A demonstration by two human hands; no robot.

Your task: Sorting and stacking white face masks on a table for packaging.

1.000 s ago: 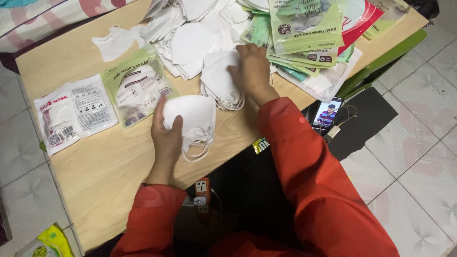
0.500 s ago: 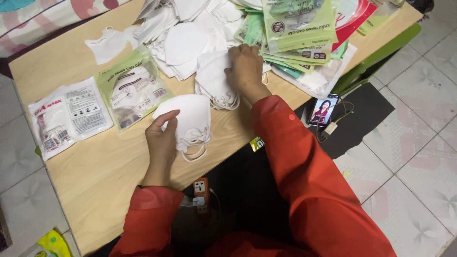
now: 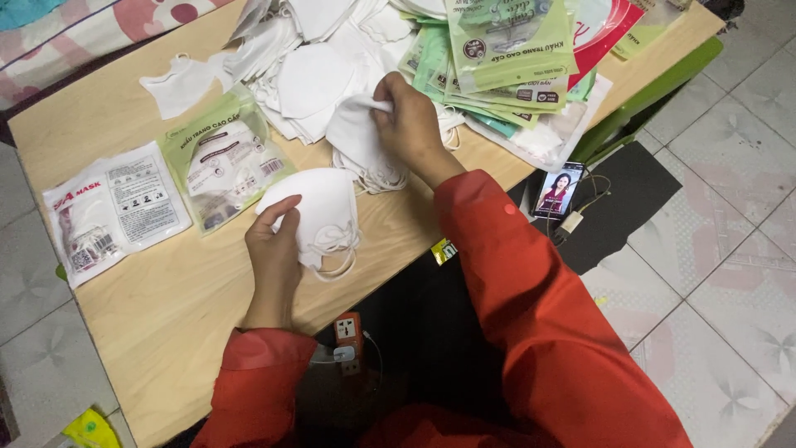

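My left hand [image 3: 272, 253] holds a small stack of folded white face masks [image 3: 315, 211] against the wooden table [image 3: 166, 290], ear loops hanging at the bottom. My right hand [image 3: 408, 124] pinches the top edge of another white mask [image 3: 358, 141] that lies on the table just in front of the big pile of loose white masks [image 3: 307, 58]. Both arms wear red sleeves.
A green-edged packaged mask [image 3: 220, 162] and a white packaged mask [image 3: 104, 207] lie at the left. A stack of green and red empty packets [image 3: 514, 58] sits at the far right. A phone [image 3: 557, 191] with a cable lies on a dark mat beside the table. A power strip [image 3: 348, 336] hangs under the near edge.
My right hand has lifted the upper edge of the mask it was resting on. My left hand keeps the stack in place, barely shifted.
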